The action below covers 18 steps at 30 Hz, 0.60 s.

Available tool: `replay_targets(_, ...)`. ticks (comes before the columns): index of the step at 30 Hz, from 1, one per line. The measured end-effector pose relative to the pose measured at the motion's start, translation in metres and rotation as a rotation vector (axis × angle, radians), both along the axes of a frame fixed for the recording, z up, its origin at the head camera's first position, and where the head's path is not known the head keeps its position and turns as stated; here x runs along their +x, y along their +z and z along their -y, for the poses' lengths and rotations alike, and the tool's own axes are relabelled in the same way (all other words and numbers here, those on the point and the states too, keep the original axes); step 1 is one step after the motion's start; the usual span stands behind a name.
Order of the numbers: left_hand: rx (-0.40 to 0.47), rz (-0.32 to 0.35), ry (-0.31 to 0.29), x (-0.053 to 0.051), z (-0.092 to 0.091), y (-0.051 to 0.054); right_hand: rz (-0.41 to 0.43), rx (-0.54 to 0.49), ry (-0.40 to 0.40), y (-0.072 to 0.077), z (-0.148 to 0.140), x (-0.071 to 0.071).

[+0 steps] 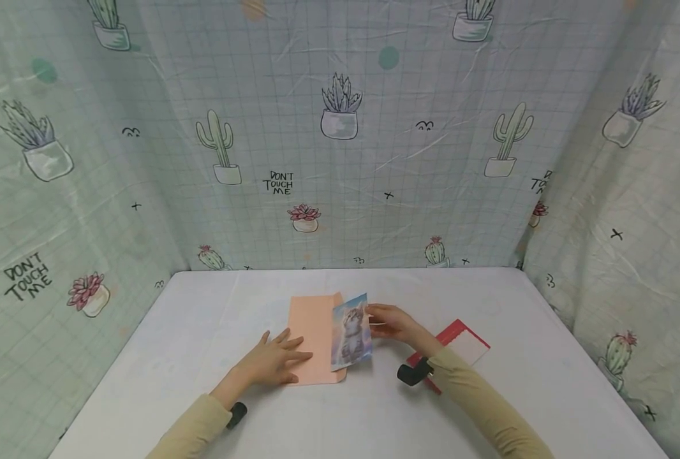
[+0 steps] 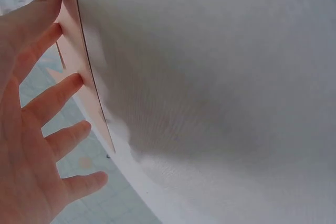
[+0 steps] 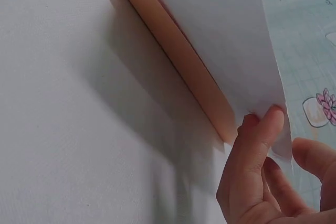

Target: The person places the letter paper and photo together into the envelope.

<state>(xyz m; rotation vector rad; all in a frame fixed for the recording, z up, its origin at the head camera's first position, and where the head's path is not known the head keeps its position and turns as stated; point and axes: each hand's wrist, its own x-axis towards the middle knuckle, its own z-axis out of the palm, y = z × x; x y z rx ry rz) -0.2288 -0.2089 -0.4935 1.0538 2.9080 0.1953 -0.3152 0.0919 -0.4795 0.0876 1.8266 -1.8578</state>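
A peach envelope lies flat on the table, its flap side facing right. My left hand rests on its left part with fingers spread and fairly straight; the left wrist view shows fingertips touching the paper. Between finger and thumb, my right hand pinches the right edge of a picture card showing a grey kitten on a blue and pink background. The card slants up from the envelope's right side, its plain white back visible in the right wrist view. Whether its left edge is inside the envelope, I cannot tell.
Partly under my right forearm lies a red and white flat packet or sheet. The white table is bordered behind and at both sides by a cactus-print curtain. Each wrist carries a black camera.
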Motion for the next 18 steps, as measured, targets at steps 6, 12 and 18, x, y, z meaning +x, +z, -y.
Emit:
replay_targets(6,-0.024,0.001,-0.009,-0.0006,0.0003,0.0015,0.012,-0.013,0.024,-0.0006,-0.0007,0.0032)
replay_targets(12,-0.025,-0.001,-0.016,0.0006,0.0004,0.0025,-0.009,-0.055,0.04,0.0027,-0.0027,0.005)
replay_targets(18,-0.022,-0.002,-0.02,0.0001,0.0011,0.0018,-0.015,-0.052,0.021,0.0061,0.0002,0.0038)
